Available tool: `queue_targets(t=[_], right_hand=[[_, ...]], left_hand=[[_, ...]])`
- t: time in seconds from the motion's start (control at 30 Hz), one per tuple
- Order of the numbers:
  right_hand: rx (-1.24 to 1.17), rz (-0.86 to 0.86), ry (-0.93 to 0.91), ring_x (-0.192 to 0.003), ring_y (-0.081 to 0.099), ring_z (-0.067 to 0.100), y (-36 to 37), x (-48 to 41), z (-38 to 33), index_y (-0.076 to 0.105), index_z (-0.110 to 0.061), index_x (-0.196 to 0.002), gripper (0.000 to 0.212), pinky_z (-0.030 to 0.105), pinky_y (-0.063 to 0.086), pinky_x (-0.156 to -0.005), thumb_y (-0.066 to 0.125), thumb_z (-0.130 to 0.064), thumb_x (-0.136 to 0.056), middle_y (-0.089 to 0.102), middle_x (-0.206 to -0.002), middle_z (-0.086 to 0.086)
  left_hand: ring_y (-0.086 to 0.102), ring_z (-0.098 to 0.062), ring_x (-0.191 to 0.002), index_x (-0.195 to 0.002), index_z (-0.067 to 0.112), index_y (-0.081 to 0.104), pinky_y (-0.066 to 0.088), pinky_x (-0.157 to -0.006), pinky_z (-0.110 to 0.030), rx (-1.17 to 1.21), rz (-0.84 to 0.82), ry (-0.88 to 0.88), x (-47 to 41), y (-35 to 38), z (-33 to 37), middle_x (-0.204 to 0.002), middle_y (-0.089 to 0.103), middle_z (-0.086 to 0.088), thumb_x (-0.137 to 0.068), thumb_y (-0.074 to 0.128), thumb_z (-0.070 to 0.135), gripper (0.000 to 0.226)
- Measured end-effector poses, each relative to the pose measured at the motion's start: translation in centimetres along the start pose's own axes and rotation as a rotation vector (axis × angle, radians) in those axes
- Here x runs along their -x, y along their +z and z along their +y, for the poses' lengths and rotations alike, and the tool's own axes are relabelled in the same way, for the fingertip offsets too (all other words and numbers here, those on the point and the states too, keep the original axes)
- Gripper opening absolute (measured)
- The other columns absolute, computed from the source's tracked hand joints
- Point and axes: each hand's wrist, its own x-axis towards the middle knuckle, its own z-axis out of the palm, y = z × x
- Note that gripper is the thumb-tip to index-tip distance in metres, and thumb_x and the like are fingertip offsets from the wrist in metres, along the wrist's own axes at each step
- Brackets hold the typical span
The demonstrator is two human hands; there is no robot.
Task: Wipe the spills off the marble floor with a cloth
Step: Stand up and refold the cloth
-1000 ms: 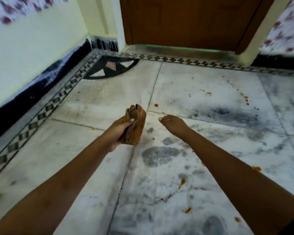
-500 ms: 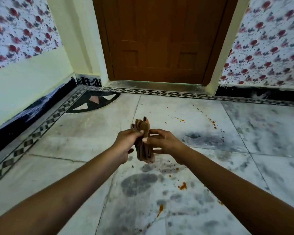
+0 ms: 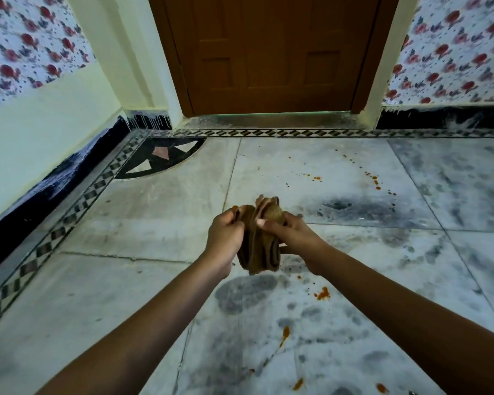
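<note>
Brown and bunched into thick folds, the cloth [image 3: 259, 238] hangs in the air between both hands, well above the marble floor [image 3: 143, 212]. The left hand [image 3: 224, 236] has its fingers closed on the cloth's upper left edge; the right hand [image 3: 293, 235] grips the right side, thumb pressed across the front. Its lower folds droop below the fingers. Orange spills [image 3: 322, 293] dot the floor below and farther off toward the wooden door [image 3: 271, 52].

Brown wooden door [image 3: 271, 52] shut; floral wallpaper [image 3: 32, 44] either side; black skirting [image 3: 49, 178] below.
</note>
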Motion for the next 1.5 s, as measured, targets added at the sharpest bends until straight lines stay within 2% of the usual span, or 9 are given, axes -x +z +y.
queue_targets(t=[0.1,0.27,0.67,0.9,1.03,1.2,1.33,1.4,1.5], right_hand=[[-0.021,0.055,-0.033,-0.084,0.066,0.017,0.0,-0.2,0.5,0.061,-0.007,-0.109,0.027,0.018,0.05,-0.055,0.065,-0.021,-0.086,0.068,-0.097,0.007],[-0.062,0.029,-0.025,-0.076,0.066,0.018,0.4,-0.1,1.2,0.064,-0.001,-0.101,0.021,0.021,0.054,-0.059,0.066,-0.016,-0.086,0.069,-0.089,0.01],[-0.124,0.191,0.168,-0.083,0.061,0.021,-2.0,-0.5,1.1,0.056,-0.01,-0.11,0.019,0.031,0.047,-0.064,0.051,-0.021,-0.096,0.064,-0.095,0.008],[-0.064,0.435,0.239,-0.107,0.055,0.031,-3.9,-1.3,3.4,0.047,-0.014,-0.126,0.032,0.046,0.048,-0.091,0.047,-0.022,-0.095,0.057,-0.12,0.013],[-0.139,0.333,0.311,-0.118,0.045,0.03,-1.8,-0.6,4.0,0.04,-0.012,-0.131,0.04,0.041,0.038,-0.095,0.044,-0.031,-0.096,0.046,-0.13,0.012],[-0.624,0.052,0.428,-0.106,0.051,0.035,1.7,0.2,4.3,0.04,-0.014,-0.128,0.054,0.044,0.039,-0.087,0.032,-0.055,-0.094,0.053,-0.118,0.018],[-0.904,-0.044,0.397,-0.122,0.047,0.037,3.5,-0.2,4.5,0.053,-0.012,-0.129,0.073,0.052,0.034,-0.103,0.029,-0.067,-0.088,0.052,-0.132,0.02],[-0.898,-0.005,0.336,-0.113,0.052,0.034,3.5,-0.5,4.0,0.055,-0.012,-0.125,0.076,0.046,0.041,-0.091,0.028,-0.071,-0.085,0.056,-0.125,0.018],[-0.838,0.034,0.274,-0.075,0.054,0.023,3.0,-1.0,3.8,0.057,-0.011,-0.102,0.073,0.033,0.036,-0.06,0.026,-0.074,-0.084,0.066,-0.08,0.01]], left_hand=[[0.062,-0.018,-0.091,-0.103,0.018,0.065,0.051,-0.076,-0.032,0.1,-0.011,-0.097,0.3,-0.6,-0.1,-0.101,0.067,-0.006,-0.093,0.04,0.005,0.03],[0.062,-0.014,-0.098,-0.114,0.02,0.059,0.049,-0.083,-0.031,0.135,-0.19,-0.158,0.8,-1.4,-1.1,-0.108,0.067,0.001,-0.088,0.06,0.041,0.033],[0.059,-0.022,-0.096,-0.128,0.015,0.051,0.048,-0.081,-0.034,0.18,0.039,-0.172,-0.6,-3.8,-0.1,-0.113,0.061,-0.009,-0.097,0.049,0.013,0.031],[0.059,-0.022,-0.098,-0.125,0.011,0.052,0.048,-0.085,-0.037,0.254,0.002,-0.132,-0.6,-4.9,2.4,-0.113,0.062,-0.009,-0.096,0.048,0.009,0.029],[0.06,-0.019,-0.095,-0.122,0.015,0.054,0.049,-0.08,-0.033,0.18,-0.116,-0.069,0.1,-3.7,4.3,-0.107,0.063,-0.005,-0.096,0.049,0.011,0.027],[0.059,-0.027,-0.106,-0.124,0.014,0.053,0.047,-0.095,-0.043,0.102,-0.266,-0.088,1.3,-0.9,4.7,-0.112,0.063,-0.011,-0.094,0.051,0.012,0.03],[0.065,-0.021,-0.082,-0.104,0.009,0.058,0.053,-0.068,-0.034,0.303,-0.359,-0.142,1.7,-1.0,5.1,-0.089,0.067,-0.009,-0.093,0.051,0.009,0.013],[0.066,-0.021,-0.08,-0.103,0.01,0.06,0.053,-0.068,-0.034,0.375,-0.379,-0.161,1.5,-1.7,5.0,-0.086,0.068,-0.008,-0.093,0.05,0.01,0.014],[0.066,-0.022,-0.081,-0.104,0.009,0.061,0.056,-0.07,-0.034,0.429,-0.379,-0.172,1.4,-2.4,4.6,-0.088,0.068,-0.009,-0.094,0.048,0.01,0.017]])
